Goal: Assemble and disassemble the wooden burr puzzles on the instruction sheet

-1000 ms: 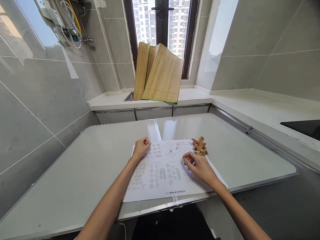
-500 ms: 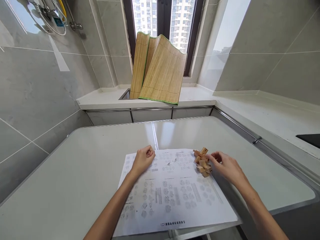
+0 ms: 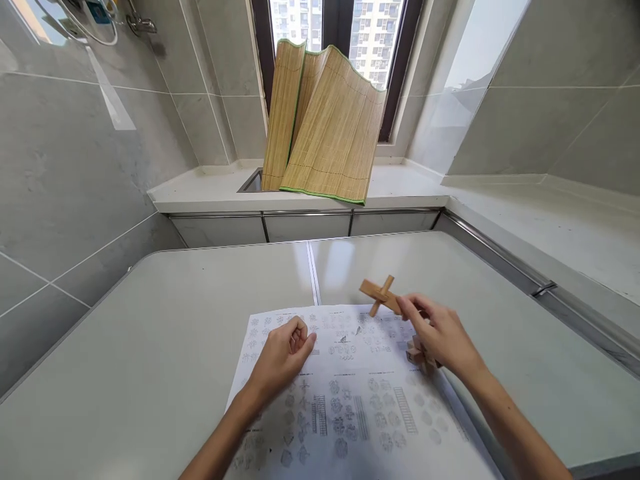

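Note:
A cross-shaped wooden burr puzzle is pinched by one end between the thumb and fingers of my right hand, raised above the paper's far edge. Under that hand, a second wooden interlocking puzzle rests on the right part of the paper and is partly hidden. My left hand is over the upper left of the printed paper sheet, its fingers curled in and the thumb beside them. Nothing shows in it. The sheet carries rows of small puzzle drawings and text.
Beneath the paper is a glossy white table with a seam down its middle. Beyond it, a folded bamboo mat leans at the window on a white counter. Grey tiled walls stand at both sides; a tap is upper left.
My right hand has picked up the cross-shaped puzzle from beside the other one and lifted it up and left. My left hand has turned slightly, its thumb now more extended. The view has shifted.

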`<state>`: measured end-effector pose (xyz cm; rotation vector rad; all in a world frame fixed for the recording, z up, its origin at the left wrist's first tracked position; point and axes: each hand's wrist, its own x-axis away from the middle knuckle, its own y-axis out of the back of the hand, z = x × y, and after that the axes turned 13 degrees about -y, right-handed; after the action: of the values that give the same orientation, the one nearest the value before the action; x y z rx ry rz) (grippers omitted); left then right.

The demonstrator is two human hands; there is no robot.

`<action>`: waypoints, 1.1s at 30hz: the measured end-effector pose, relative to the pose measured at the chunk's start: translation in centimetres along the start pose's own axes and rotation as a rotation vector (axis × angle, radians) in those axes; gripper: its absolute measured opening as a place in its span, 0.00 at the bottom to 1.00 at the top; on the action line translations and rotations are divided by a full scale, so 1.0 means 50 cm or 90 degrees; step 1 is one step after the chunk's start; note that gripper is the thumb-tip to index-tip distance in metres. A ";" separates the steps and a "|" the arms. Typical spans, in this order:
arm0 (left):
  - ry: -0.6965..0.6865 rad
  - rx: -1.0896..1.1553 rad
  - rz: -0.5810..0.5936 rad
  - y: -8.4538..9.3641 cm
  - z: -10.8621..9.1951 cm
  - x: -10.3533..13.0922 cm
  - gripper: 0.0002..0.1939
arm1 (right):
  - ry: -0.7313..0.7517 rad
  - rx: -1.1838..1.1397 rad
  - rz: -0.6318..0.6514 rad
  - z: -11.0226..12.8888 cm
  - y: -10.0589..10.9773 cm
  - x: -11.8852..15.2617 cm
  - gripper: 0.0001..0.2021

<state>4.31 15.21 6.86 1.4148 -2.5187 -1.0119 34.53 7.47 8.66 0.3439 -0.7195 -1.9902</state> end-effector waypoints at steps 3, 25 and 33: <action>0.054 0.087 -0.026 0.001 0.004 0.010 0.15 | 0.046 -0.175 0.204 0.049 -0.059 0.020 0.28; -0.017 0.487 0.074 -0.006 0.041 0.033 0.50 | -0.181 -0.694 0.771 0.001 -0.255 0.060 0.19; 0.002 0.440 0.056 -0.002 0.042 0.037 0.48 | -0.157 -0.616 0.731 -0.004 -0.259 0.065 0.19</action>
<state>2.57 14.80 4.71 1.3901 -3.0439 -0.1008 23.96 9.36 0.72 -0.7555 0.0364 -1.0441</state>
